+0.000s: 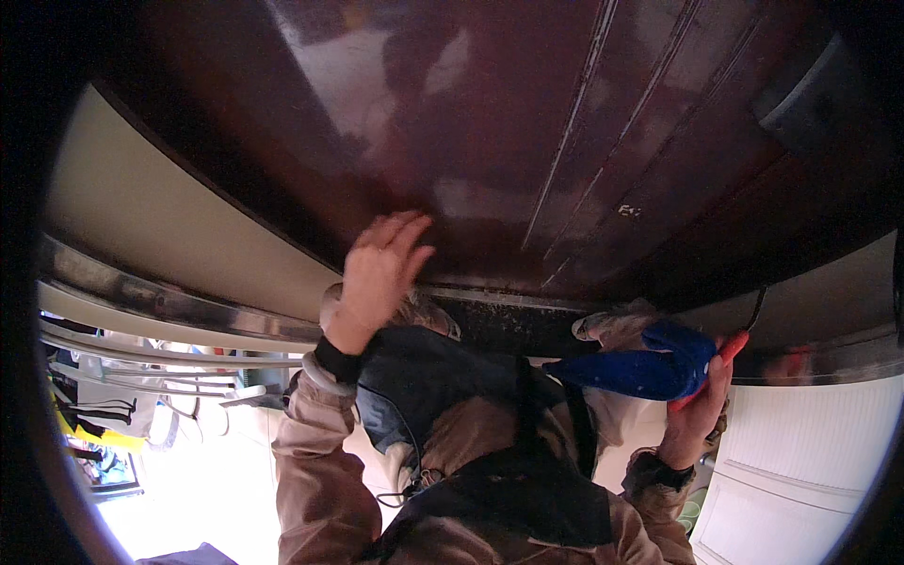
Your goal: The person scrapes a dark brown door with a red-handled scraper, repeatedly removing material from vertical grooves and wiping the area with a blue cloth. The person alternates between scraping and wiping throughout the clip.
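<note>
My left hand [378, 272] is raised with its thumb apart, beside a dark reddish-brown door panel [480, 162]. Nothing is in it; whether the fingertips touch the panel I cannot tell. Low on the right, my right hand [699, 409] grips a red-handled tool [734, 344]. A thin dark shaft or cord runs up from the handle; its end is not clear. Over the same hand hangs a blue cloth [635, 371], its pointed end towards my lap. Pale scratched grooves run along the panel, with a small light mark [628, 210] near them.
A black, speckled threshold [515, 321] lies at the panel's foot, between my covered shoes. Beige walls with a shiny band [141, 282] flank me. Behind on the left are pale rails [176, 357] and assorted items; on the right, a white ribbed panel [798, 445] and green slippers [692, 508].
</note>
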